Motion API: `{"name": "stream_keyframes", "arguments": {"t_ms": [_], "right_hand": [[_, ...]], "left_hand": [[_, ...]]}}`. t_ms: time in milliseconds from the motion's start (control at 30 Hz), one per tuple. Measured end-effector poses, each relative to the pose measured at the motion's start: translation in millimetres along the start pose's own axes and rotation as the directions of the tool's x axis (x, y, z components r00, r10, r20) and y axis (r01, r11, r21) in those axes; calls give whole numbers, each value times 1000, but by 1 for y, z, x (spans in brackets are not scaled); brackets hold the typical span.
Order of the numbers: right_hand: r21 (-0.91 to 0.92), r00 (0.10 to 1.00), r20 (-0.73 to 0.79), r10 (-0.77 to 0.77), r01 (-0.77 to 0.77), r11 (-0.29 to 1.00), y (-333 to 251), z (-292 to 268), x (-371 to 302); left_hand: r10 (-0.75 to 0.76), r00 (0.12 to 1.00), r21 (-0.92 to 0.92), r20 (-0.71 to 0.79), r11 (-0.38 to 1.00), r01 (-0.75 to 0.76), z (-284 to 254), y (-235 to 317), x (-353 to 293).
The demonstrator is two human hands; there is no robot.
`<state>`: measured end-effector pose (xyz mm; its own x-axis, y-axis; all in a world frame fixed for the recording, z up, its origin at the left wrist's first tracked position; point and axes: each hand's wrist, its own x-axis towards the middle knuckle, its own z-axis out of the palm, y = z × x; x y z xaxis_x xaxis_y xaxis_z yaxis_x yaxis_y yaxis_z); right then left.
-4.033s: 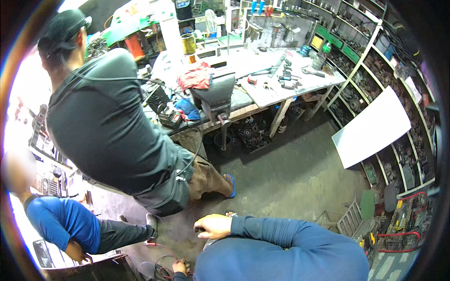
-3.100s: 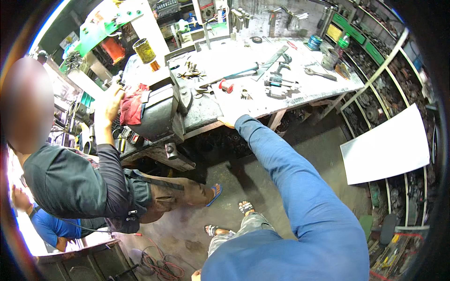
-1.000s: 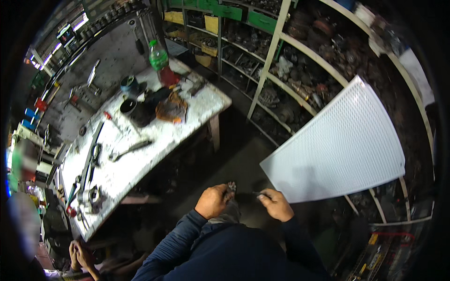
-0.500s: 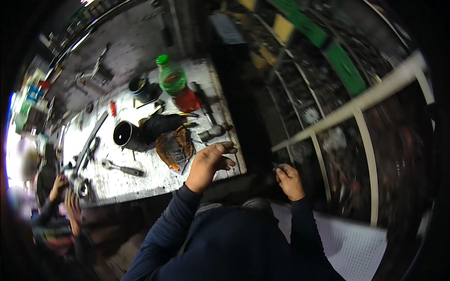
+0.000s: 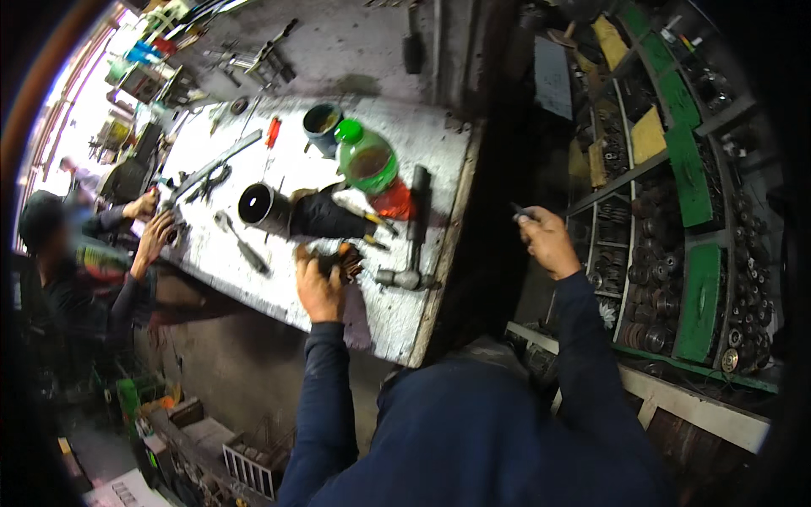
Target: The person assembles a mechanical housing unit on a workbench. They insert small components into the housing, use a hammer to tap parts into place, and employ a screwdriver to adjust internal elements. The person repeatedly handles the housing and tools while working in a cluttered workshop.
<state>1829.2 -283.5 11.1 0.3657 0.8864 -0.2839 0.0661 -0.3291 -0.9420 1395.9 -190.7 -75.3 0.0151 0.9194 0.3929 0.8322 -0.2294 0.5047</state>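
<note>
On the near part of the white worktable point(image 5: 393, 329), my left hand point(image 5: 321, 287) closes its fingers on a crumpled brown-and-orange stained rag point(image 5: 348, 260). A purplish cloth point(image 5: 359, 319) lies beside it. My right hand point(image 5: 551, 241) is held off the table's right edge, pinching a small dark piece point(image 5: 524, 213) whose kind I cannot make out. A hammer point(image 5: 411, 278) rests right of the rag, near a green-capped bottle point(image 5: 368, 160) with red liquid low in it. A black hollow cylinder point(image 5: 263, 209) and a crumpled black item point(image 5: 334, 213) sit beyond my left hand.
A wrench point(image 5: 242, 243), a red-handled tool point(image 5: 273, 133) and a dark cup point(image 5: 323, 128) are on the table. At the left, a co-worker's hands point(image 5: 154, 232) work at the table corner. Shelves point(image 5: 655, 253) packed with metal parts stand at the right.
My left hand has moved left and closed on the stained rag. My right hand still pinches the small piece. The view has swung, showing more of the shelves and the co-worker.
</note>
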Motion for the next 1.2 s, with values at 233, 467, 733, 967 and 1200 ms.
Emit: {"name": "stream_keyframes", "arguments": {"t_ms": [233, 467, 733, 967, 1200], "right_hand": [[-141, 994, 90, 62, -49, 989, 31, -7, 47], [-150, 996, 85, 14, -2, 989, 29, -105, 164], [-48, 999, -7, -42, 41, 998, 4, -229, 272], [271, 984, -153, 90, -46, 961, -13, -257, 352], [-116, 930, -144, -337, 323, 939, -114, -255, 488]], "left_hand": [[-96, 992, -20, 85, 995, 98, -6, 1, -15], [-236, 969, -68, 75, 968, 241, -7, -4, -25], [-794, 604, 863, 63, 348, 367, -68, 125, -1], [-41, 584, -3, 811, 997, 75, 56, 343, 111], [322, 709, -539, 628, 837, 97, 203, 469, 260]]}}
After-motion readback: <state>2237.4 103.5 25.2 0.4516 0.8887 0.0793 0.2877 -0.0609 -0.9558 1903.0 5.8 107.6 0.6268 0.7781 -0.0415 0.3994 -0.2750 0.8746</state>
